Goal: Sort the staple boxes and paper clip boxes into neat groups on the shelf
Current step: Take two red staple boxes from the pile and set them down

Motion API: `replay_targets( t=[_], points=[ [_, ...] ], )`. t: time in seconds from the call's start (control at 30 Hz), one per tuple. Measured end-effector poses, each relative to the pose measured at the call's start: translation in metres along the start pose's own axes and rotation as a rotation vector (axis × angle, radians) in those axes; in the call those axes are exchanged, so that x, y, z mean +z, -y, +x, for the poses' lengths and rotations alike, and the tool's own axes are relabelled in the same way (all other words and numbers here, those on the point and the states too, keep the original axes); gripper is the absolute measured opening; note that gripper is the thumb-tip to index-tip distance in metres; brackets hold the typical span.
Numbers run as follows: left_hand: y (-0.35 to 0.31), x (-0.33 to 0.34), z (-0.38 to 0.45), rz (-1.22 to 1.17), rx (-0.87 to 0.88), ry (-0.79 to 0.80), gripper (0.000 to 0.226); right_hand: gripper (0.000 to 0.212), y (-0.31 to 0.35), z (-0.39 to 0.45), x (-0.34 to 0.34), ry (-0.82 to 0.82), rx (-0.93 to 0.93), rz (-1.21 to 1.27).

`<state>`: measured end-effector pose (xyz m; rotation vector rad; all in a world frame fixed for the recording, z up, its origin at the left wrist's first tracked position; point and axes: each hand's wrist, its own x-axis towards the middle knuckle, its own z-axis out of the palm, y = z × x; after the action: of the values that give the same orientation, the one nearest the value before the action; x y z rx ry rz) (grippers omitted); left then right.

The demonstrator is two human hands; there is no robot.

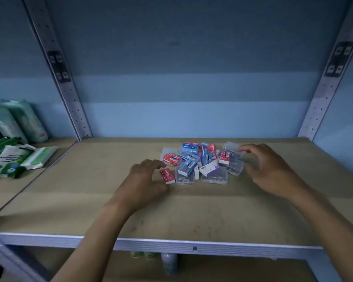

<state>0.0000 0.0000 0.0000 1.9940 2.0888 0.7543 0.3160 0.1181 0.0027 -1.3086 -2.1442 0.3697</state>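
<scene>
A mixed pile of red and blue staple boxes and clear plastic paper clip boxes lies at the middle back of the wooden shelf. One red staple box sits alone at the pile's left edge. My left hand hovers beside that red box with fingers loosely curved, holding nothing. My right hand hovers at the pile's right side, fingers spread near a clear paper clip box, and holds nothing.
Green and white wipe packs lie on the neighbouring shelf to the left. Perforated metal uprights stand at the back corners. The shelf's metal front edge runs below my forearms. Bottles show on the shelf underneath.
</scene>
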Motion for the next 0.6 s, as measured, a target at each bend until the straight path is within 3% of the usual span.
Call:
replay_targets(
  t=[0.27,0.6],
  points=[
    [0.002,0.012,0.012,0.048,0.04,-0.08,0.058,0.046,-0.004,0.018,0.028,0.031,-0.006,-0.012],
    [0.012,0.017,0.018,0.073,0.046,-0.052,0.034,0.039,0.001,0.028,0.044,0.077,-0.042,-0.042]
  ],
)
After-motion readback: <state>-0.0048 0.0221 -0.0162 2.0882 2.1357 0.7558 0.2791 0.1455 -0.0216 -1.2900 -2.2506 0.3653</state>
